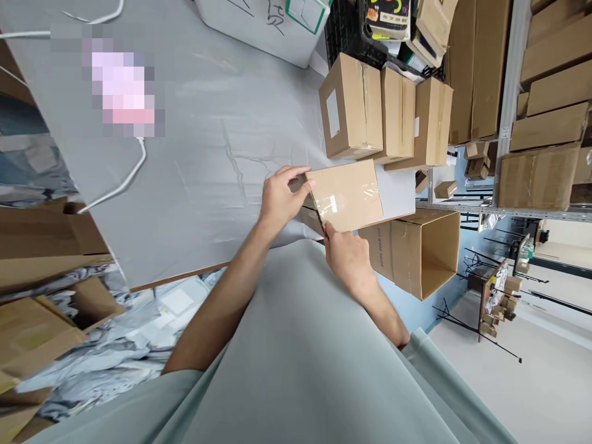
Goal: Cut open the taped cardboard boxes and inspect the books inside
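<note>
A taped cardboard box [349, 192] lies on the grey-covered table, close to my body at the table's near edge. My left hand [284, 196] grips the box's left far corner between thumb and fingers. At the near left corner my right hand [349, 256] is closed around a small red tool [327, 228]. Only a bit of red shows beside the thumb, and its tip is hidden. A dark gap runs along the box's left edge between the two hands. Clear tape crosses the right part of the top face.
Three closed cardboard boxes [358, 111] stand in a row beyond. Behind them is a black crate [345, 31] with books. An open carton [411, 246] sits off the table's near right edge. A white cable [124, 182] crosses the left. Metal shelving [506, 105] holds cartons.
</note>
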Motion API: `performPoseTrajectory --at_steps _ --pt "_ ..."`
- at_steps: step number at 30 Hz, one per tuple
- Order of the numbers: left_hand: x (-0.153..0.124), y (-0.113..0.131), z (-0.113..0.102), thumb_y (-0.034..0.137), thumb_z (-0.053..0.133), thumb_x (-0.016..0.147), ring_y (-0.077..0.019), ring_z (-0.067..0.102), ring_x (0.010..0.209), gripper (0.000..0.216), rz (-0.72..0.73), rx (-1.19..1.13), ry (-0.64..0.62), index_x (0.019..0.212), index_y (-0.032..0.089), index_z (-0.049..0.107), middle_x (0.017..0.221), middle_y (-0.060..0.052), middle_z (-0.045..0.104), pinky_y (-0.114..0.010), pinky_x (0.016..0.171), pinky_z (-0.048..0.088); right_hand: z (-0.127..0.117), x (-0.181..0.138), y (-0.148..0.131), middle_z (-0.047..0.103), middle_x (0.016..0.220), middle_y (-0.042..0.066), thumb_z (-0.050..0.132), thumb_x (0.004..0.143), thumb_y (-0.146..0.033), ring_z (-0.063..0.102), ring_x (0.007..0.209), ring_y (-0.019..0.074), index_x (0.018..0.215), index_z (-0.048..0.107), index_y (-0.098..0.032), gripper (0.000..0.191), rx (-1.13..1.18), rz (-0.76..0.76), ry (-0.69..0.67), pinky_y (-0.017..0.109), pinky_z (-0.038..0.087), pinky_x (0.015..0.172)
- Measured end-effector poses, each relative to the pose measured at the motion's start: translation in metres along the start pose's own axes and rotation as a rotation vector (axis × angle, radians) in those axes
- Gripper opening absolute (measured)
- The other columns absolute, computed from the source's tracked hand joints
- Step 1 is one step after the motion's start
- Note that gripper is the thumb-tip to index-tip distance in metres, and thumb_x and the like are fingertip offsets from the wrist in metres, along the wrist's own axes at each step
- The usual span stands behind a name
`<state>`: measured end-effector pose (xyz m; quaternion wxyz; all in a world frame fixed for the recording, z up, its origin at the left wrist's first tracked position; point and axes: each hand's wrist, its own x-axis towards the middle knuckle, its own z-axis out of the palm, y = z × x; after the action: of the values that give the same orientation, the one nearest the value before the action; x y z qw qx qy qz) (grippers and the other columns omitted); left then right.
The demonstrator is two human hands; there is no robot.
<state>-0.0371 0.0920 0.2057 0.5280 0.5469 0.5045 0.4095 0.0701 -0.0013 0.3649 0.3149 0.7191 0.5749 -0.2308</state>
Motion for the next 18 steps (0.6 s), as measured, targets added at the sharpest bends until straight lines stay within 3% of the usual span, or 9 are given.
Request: performPoseTrajectory --at_steps 4,7,11,14,18 --pt "-0.001 0.0 0.002 0.04 0.07 0.095 -0.0269 0.074 0.12 0.041 0.007 0.02 0.0 0.13 0.021 0.081 0.128 -0.007 0.08 -0.043 0.112 0.061 0.014 -0.018 0.014 0.086 0.11 0.015 0.041 0.118 -0.026 0.083 0.096 0.0299 0.168 0.051 -0.027 0.051 0.017 0.031 -0.029 0.036 0.056 0.083" --pt "-0.003 0.001 -0.006 0.038 0.066 0.098 -0.0276 0.073 0.125 0.042 0.021 0.045 -0.006 0.134 0.021 0.078 0.133 -0.008 0.078 -0.044 0.114 0.06 0.018 -0.034 0.031 0.087 0.106 0.009 0.046 0.118 -0.032 0.082 0.09 0.0281 0.161 0.059 -0.032 0.045 0.087 -0.023 0.003 0.032 0.05 0.076" --pt "-0.004 0.016 -0.006 0.03 0.067 0.098 -0.0315 0.068 0.136 0.041 0.057 0.185 0.027 0.137 0.026 0.076 0.14 -0.009 0.074 -0.051 0.124 0.052 0.013 -0.042 0.067 0.087 0.104 0.007 0.047 0.117 -0.039 0.079 0.086 0.0282 0.148 0.07 -0.03 0.04 0.222 0.025 0.184 0.031 0.042 0.07" --pt "0.0 0.039 0.019 0.023 0.065 0.096 -0.0364 0.057 0.152 0.042 0.158 0.278 0.004 0.136 0.03 0.077 0.149 -0.008 0.07 -0.059 0.133 0.041 0.008 -0.03 0.098 0.086 0.099 0.008 0.046 0.117 -0.043 0.076 0.082 0.0283 0.135 0.077 -0.027 0.039 0.277 0.143 0.325 0.031 0.037 0.068" --pt "0.009 0.065 0.08 0.023 0.06 0.099 -0.0383 0.047 0.162 0.04 0.308 0.277 -0.165 0.134 0.03 0.078 0.151 -0.008 0.069 -0.068 0.14 0.028 0.002 -0.007 0.132 0.085 0.096 0.007 0.05 0.116 -0.046 0.073 0.08 0.0272 0.134 0.078 -0.029 0.037 0.339 0.202 0.421 0.03 0.036 0.068"
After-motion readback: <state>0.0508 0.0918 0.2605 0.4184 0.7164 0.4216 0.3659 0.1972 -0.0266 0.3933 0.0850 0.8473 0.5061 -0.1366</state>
